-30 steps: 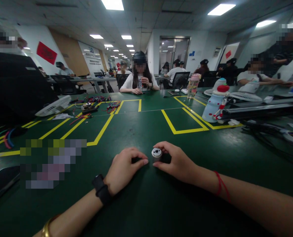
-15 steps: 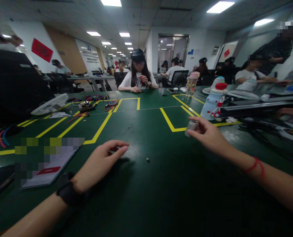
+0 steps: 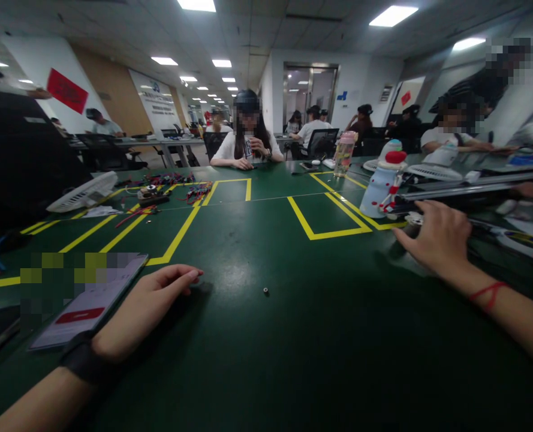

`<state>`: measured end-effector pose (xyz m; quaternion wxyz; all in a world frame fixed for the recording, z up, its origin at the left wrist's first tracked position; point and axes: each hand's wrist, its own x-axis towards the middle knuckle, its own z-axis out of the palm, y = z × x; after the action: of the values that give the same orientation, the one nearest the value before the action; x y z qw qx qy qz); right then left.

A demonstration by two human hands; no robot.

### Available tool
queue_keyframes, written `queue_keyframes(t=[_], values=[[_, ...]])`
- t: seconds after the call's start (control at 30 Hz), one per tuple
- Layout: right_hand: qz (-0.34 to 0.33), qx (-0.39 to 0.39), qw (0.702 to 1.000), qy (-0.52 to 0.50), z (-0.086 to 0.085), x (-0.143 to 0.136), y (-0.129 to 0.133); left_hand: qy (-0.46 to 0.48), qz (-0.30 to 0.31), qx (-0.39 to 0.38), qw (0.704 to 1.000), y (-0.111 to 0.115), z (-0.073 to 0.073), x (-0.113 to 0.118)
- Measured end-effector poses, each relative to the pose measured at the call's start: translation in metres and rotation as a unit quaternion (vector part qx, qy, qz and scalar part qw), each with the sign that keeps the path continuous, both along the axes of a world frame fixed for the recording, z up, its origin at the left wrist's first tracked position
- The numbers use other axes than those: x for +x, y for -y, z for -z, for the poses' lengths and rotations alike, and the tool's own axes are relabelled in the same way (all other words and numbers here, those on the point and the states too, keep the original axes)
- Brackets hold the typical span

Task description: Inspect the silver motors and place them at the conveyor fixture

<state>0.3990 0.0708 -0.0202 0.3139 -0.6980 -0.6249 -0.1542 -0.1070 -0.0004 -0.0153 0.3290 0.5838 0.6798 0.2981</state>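
A small metallic ring-like piece [image 3: 266, 291] lies on the green table between my hands. My left hand [image 3: 156, 303], with a black band at its wrist, hovers beside the phone-like tablet [image 3: 80, 315]; its fingers are curled and the thumb rests near the index tip, with nothing visible in them. Over at the right, my right hand [image 3: 441, 237] has its fingers spread, close to a small crumpled whitish item [image 3: 414, 218]. The grey cylinder is not visible; the area behind the right hand is hidden.
A blue snowman-shaped bottle [image 3: 378, 189] stands left of my right hand, a clear bottle [image 3: 345, 156] behind it. Wires and small parts [image 3: 153, 192] lie at the left back, near a white fan [image 3: 84, 192]. A person [image 3: 248, 141] sits across the table.
My right hand has moved right, and its fingers have spread; the grey cylinder it held has gone from view. My left hand has drawn back left, its thumb and fingers now closer together.
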Motion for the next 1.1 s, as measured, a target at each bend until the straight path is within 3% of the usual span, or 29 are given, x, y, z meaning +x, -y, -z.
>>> queue_keyframes(t=[0.1,0.23,0.3,0.37,0.43,0.5,0.57,0.67,0.73,0.8,0.9,1.1], values=[[-0.184,-0.027,0.981,0.051,-0.005,-0.060,0.012,-0.011,-0.003,0.001,1.000,-0.001,0.002,-0.001],[-0.441,-0.176,0.879,-0.037,0.002,-0.158,0.030,-0.008,-0.008,0.006,1.000,-0.001,0.006,0.000],[-0.499,-0.205,0.839,-0.068,0.008,-0.195,0.034,-0.004,0.001,0.006,1.000,0.000,0.007,0.001],[-0.518,-0.210,0.827,-0.066,0.013,-0.215,0.034,-0.010,0.010,0.004,1.000,0.002,0.007,0.002],[-0.520,-0.210,0.825,-0.060,0.014,-0.217,0.033,-0.021,0.017,0.005,1.000,0.004,0.005,0.003],[-0.503,-0.205,0.837,-0.066,0.009,-0.203,0.031,-0.025,0.021,0.006,0.999,0.004,0.004,0.004],[-0.452,-0.186,0.869,-0.074,0.000,-0.173,0.026,-0.021,0.022,0.002,1.000,0.005,0.003,0.005],[-0.281,-0.115,0.952,-0.033,-0.021,-0.109,0.016,-0.018,0.024,-0.004,1.000,0.004,0.003,0.006],[-0.150,-0.065,0.987,-0.004,-0.034,-0.061,0.008,-0.021,0.026,-0.001,0.999,0.004,0.003,0.008],[-0.058,-0.049,0.997,0.003,-0.040,-0.019,0.002,-0.024,0.028,0.004,0.999,0.004,0.003,0.010],[0.002,-0.087,0.996,0.007,-0.039,0.025,-0.006,-0.031,0.030,0.004,0.999,0.005,0.002,0.011],[0.039,-0.135,0.990,0.028,-0.025,0.054,-0.022,-0.044,0.028,-0.014,0.999,0.005,0.003,0.009]])
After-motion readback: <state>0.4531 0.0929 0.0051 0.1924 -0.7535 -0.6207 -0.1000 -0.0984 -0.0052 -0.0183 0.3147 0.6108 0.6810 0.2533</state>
